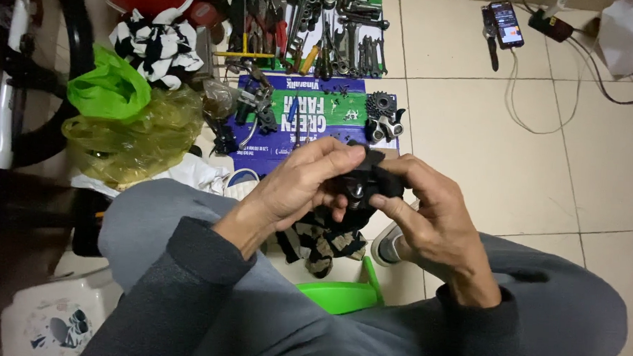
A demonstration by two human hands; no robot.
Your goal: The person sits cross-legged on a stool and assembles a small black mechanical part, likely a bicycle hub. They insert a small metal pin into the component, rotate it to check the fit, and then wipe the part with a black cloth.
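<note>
Black bike part (365, 181) sits pinched between left hand (298, 188) and right hand (429, 211), above open tiled floor (488, 150).

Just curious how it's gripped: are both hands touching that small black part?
Touching. The head view shows the left hand and right hand fingers wrapped on the black part.

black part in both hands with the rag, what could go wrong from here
1. The left hand and right hand hold the small black part over the tiled floor; if it slips, it may bounce away.
2. The dark rag hangs loose under it and could hide a dropped piece.
3. The sprockets on the cardboard sheet lie close and could be knocked.
</note>
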